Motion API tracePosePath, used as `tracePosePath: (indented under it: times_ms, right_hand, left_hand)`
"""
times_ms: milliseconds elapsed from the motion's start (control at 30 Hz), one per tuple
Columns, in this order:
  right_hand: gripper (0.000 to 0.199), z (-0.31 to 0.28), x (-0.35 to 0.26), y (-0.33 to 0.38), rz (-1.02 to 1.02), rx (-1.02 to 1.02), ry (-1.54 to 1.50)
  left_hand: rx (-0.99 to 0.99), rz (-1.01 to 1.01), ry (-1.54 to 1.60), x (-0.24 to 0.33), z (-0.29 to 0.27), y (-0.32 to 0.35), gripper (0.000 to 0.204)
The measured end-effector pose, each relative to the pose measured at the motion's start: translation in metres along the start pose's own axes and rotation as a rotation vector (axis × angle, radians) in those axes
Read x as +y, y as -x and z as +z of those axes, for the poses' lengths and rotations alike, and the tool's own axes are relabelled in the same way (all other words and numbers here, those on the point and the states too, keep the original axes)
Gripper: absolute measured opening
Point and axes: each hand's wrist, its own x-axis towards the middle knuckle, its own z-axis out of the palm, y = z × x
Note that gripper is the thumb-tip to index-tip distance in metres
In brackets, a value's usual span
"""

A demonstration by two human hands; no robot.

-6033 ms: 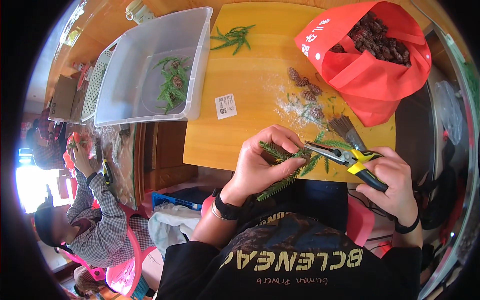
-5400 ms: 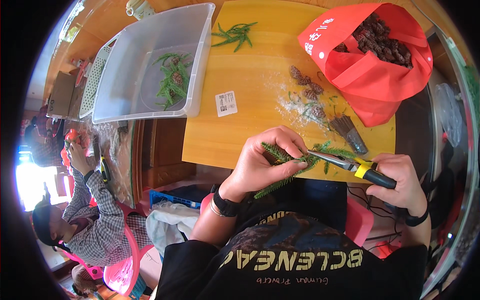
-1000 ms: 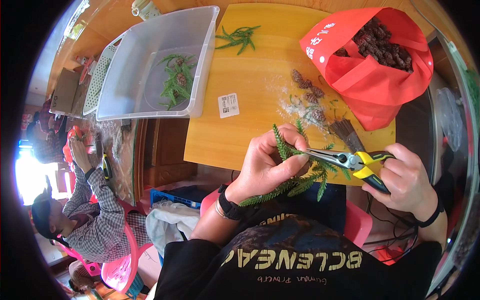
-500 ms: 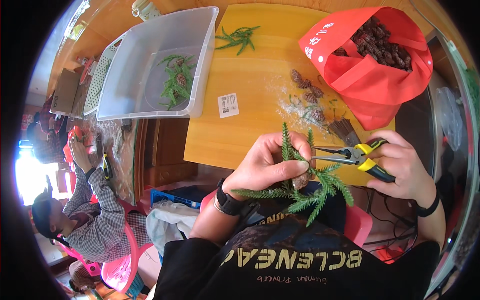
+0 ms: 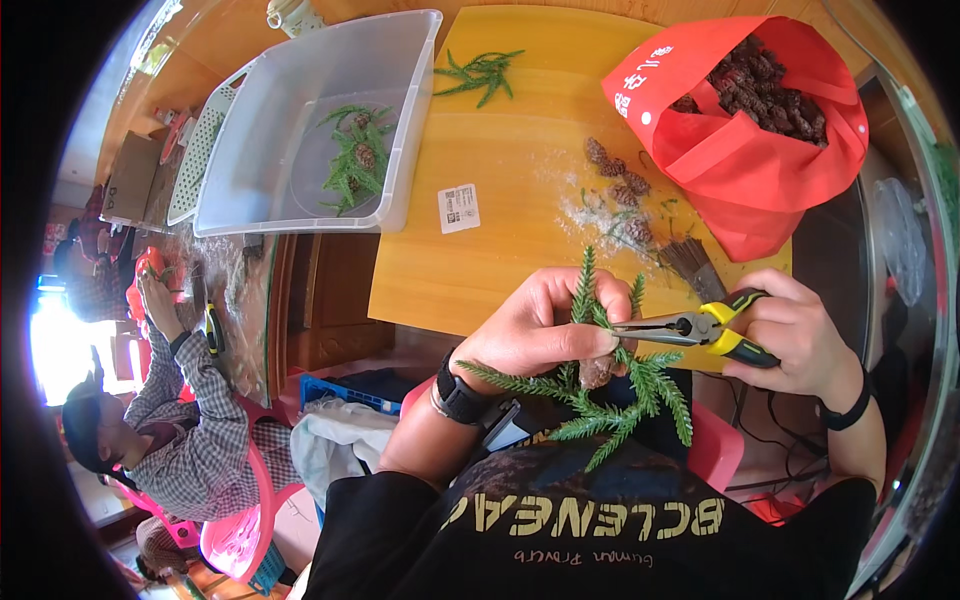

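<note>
Between its thumb and fingers my left hand (image 5: 545, 325) pinches an artificial pine sprig (image 5: 615, 405), whose green branches fan out below and above the grip. A brown pine cone (image 5: 598, 370) sits at the sprig's middle, just under my thumb. Yellow-and-black long-nose pliers (image 5: 695, 328) are in my right hand (image 5: 800, 335), fingers wrapped round the handles. The jaws look nearly closed, with their tips at the sprig beside my left thumb. What lies between the tips is too small to make out.
On the yellow table (image 5: 480, 270) lie loose pine cones (image 5: 622, 185), wire stems (image 5: 692, 265), a white label (image 5: 459, 208) and another green sprig (image 5: 482, 75). A clear bin (image 5: 290, 130) holds coned sprigs; a red bag (image 5: 770, 180) holds many cones. Another person (image 5: 190, 430) works at left.
The plier jaws have come together and moved slightly left onto the sprig by my left thumb. The sprig has turned a little, its lower branches swinging left and downward.
</note>
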Motion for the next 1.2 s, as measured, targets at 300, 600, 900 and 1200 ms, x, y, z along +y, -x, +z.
tracePosePath:
  times_ms: [300, 600, 900, 1200]
  right_hand:
    - [0.027, 0.001, -0.003, 0.007, -0.047, 0.022, 0.056]
    - [0.03, 0.004, 0.0, 0.009, -0.001, 0.026, -0.111]
    - [0.027, 0.001, 0.002, 0.003, -0.005, -0.047, -0.035]
    - [0.027, 0.003, 0.003, 0.003, -0.021, -0.04, 0.003]
  left_hand:
    - [0.032, 0.029, -0.072, -0.003, -0.002, -0.001, 0.017]
    - [-0.007, 0.134, -0.061, -0.003, 0.0, 0.0, 0.018]
    - [-0.036, 0.14, -0.058, -0.005, -0.003, 0.002, 0.018]
    - [-0.088, 0.09, -0.006, -0.005, -0.005, 0.001, 0.019]
